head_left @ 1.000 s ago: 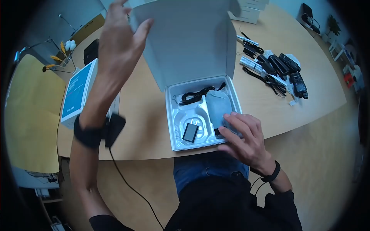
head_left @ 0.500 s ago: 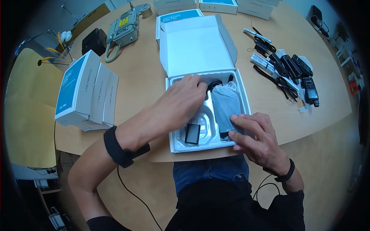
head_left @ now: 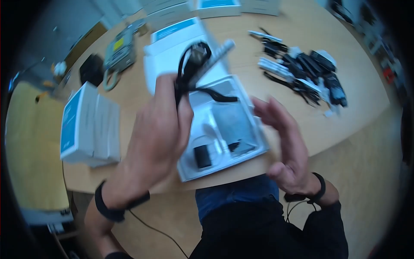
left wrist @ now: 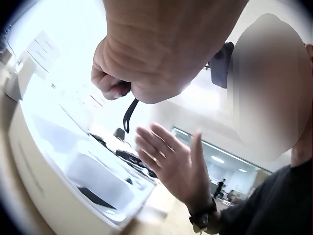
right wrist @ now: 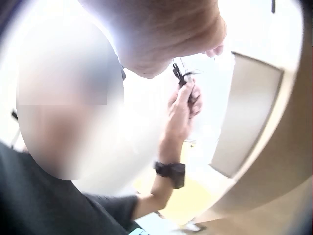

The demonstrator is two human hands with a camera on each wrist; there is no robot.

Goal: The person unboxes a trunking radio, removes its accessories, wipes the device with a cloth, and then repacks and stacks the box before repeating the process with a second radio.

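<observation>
My left hand (head_left: pixel 155 129) grips a bundled black cable (head_left: pixel 179 86) above the box, near its open lid. A pale, stick-like piece (head_left: pixel 217 60) juts from the bundle, blurred by motion. One black end (head_left: pixel 222 97) sticks out to the right over the tray. My right hand (head_left: pixel 286 146) is off the box's right side, its fingers extended and holding nothing, as the left wrist view also shows. Inside the white box (head_left: pixel 224 166), a grey pouch (head_left: pixel 235 121) lies in the right compartment and a small black block (head_left: pixel 202 156) in the left one.
Black handheld radios (head_left: pixel 332 88), cables and wrapped pieces lie heaped at the right of the table. White-and-blue boxes (head_left: pixel 88 125) stand at the left, with more at the back. A field telephone (head_left: pixel 120 52) sits at the back left.
The lid tipped back as my left hand left it, reached into the tray, and lifted out the cable bundle. My right hand came off the pouch. The box now sits slightly turned.
</observation>
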